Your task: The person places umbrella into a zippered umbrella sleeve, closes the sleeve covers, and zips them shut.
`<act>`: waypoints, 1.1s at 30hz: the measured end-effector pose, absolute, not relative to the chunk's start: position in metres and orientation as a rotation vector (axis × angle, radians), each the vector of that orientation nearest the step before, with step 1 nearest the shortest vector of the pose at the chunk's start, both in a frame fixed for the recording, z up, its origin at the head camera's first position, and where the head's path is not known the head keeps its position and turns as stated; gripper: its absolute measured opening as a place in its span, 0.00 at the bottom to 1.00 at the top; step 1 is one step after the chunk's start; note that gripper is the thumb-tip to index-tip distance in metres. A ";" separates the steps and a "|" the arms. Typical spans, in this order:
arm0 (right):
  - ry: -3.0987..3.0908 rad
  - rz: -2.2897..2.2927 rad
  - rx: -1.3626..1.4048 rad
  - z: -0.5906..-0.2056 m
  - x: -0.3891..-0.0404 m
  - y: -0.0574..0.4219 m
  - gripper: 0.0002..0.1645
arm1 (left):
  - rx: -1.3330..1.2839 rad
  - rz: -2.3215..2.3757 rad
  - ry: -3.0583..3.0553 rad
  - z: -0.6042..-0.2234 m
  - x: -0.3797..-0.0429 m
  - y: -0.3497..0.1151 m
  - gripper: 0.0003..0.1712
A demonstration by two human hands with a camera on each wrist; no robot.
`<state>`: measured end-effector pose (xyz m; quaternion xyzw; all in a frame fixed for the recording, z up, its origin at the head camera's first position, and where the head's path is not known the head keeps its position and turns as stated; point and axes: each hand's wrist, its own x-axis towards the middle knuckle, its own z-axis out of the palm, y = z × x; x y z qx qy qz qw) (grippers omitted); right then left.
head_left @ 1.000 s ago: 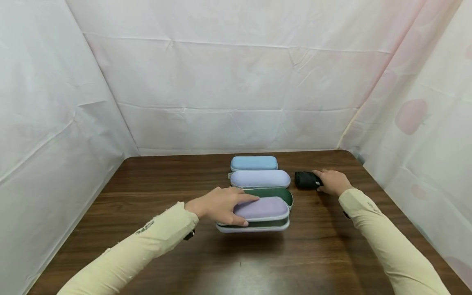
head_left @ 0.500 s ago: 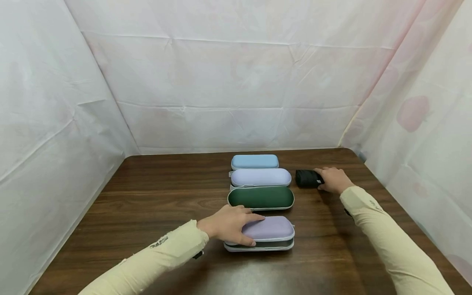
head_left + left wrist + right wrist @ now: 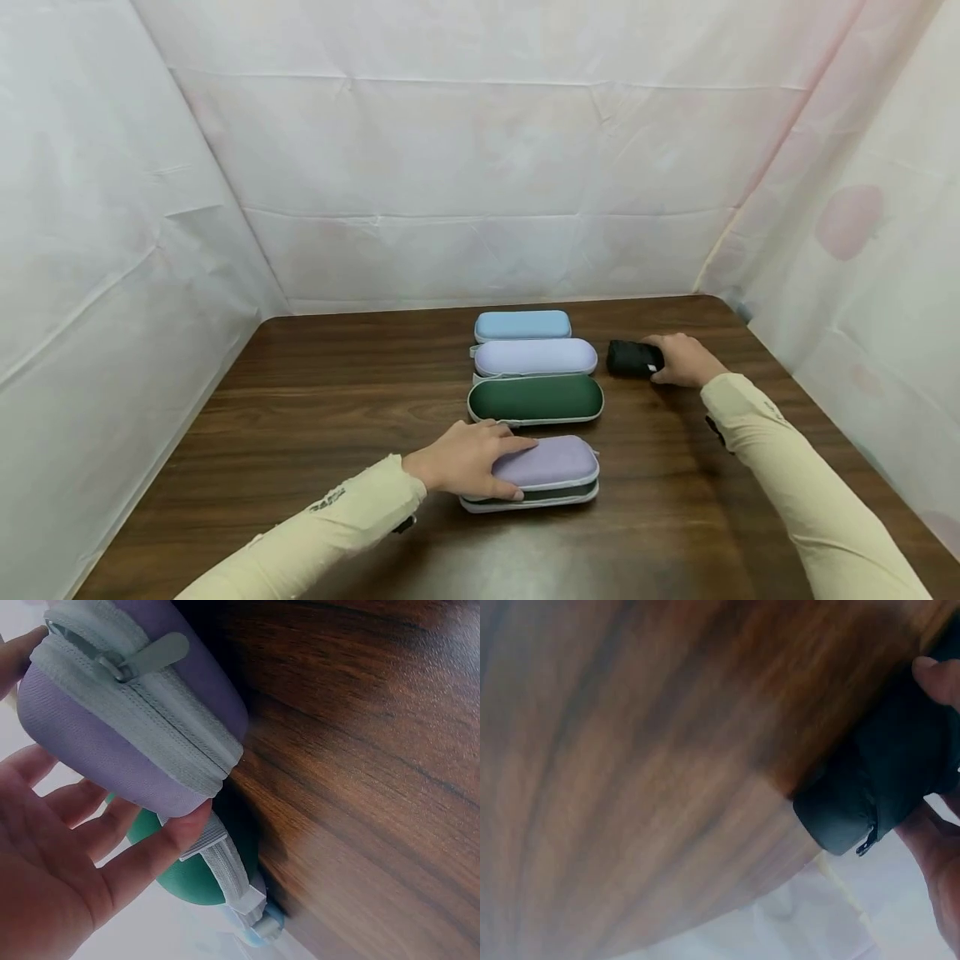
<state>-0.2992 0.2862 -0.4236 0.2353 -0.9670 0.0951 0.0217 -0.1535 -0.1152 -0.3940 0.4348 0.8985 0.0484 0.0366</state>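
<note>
My left hand (image 3: 468,461) grips the left end of a lilac zip case (image 3: 558,463) at the front of the row, thumb along its near side. A dark gap shows below the case's upper half in the head view. The zip's grey pull tab (image 3: 161,656) shows in the left wrist view, with fingers curled behind the case. At the right, my right hand (image 3: 684,360) holds the right end of a small black pouch (image 3: 632,358) on the table. A small metal zip pull (image 3: 867,841) hangs from the pouch in the right wrist view.
Behind the lilac case lie a dark green zip case (image 3: 536,398), a pale lavender case (image 3: 536,357) and a light blue case (image 3: 522,324), lined up front to back. The wooden table (image 3: 337,367) ends at pale hanging sheets (image 3: 480,167) on three sides.
My left hand has drawn the lilac case toward me and slightly right, away from the green case, which now shows fully. The right hand stays at the black pouch.
</note>
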 end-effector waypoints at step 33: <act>-2.732 0.496 1.259 -0.351 -0.121 0.202 0.35 | 1.229 0.192 2.731 -0.396 -0.159 -0.123 0.36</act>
